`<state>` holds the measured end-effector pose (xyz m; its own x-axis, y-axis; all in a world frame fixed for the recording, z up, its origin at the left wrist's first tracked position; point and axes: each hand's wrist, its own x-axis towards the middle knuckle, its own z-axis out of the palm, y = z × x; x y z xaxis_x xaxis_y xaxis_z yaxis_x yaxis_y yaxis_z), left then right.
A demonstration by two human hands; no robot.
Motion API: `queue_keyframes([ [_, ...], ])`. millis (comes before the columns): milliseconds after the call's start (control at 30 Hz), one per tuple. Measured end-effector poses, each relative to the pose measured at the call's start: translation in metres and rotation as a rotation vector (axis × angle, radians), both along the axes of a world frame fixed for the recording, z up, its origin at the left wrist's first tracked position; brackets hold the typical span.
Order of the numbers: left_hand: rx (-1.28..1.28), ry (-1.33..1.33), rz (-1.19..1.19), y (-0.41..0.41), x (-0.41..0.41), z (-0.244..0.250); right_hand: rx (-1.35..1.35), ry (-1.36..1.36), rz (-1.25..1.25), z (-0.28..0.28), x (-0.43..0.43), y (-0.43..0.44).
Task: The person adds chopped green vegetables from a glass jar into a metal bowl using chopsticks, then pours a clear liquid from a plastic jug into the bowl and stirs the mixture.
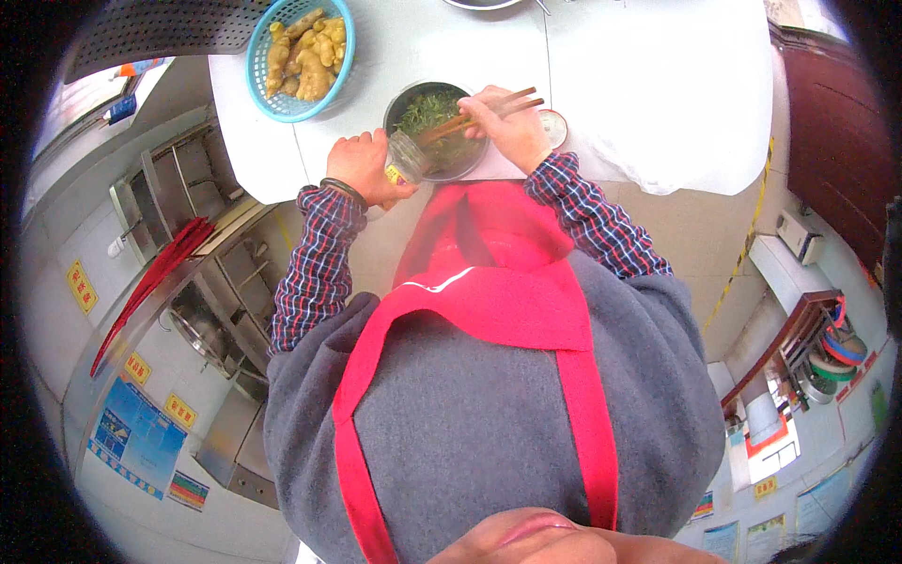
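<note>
A round dark bowl (482, 156) at the near edge of the white table holds chopped green leaves (431, 113). My left hand (363, 168) grips a clear glass jar (406, 156) with a yellow label, tilted so that its mouth faces the bowl. Wooden chopsticks (525, 100) are held in my right hand (506, 127), their lower ends near the jar's mouth above the leaves. What the jar contains is hard to make out. A round jar lid (554, 130) lies on the table just right of my right hand.
At the back left, a blue plastic basket (253, 88) of ginger roots (310, 60) stands on the white table (655, 92). Part of a metal vessel (483, 3) shows at the far edge of view. Crumpled clear plastic (638, 173) hangs at the near right edge.
</note>
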<state>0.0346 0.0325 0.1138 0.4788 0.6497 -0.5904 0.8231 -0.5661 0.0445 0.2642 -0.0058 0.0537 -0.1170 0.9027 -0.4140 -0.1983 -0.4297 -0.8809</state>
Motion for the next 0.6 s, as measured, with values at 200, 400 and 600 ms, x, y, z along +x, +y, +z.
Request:
queue_keyframes([
  [200,-0.015,-0.054,0.013,0.001,0.007,0.007,-0.063,0.132,0.1,-0.009,-0.007,-0.009],
  [400,-0.094,-0.043,0.121,0.007,-0.013,0.0,0.055,0.134,-0.162,-0.024,-0.002,-0.018],
  [600,-0.144,-0.054,0.187,0.003,-0.008,0.004,0.015,0.19,0.0,-0.015,-0.032,-0.026],
])
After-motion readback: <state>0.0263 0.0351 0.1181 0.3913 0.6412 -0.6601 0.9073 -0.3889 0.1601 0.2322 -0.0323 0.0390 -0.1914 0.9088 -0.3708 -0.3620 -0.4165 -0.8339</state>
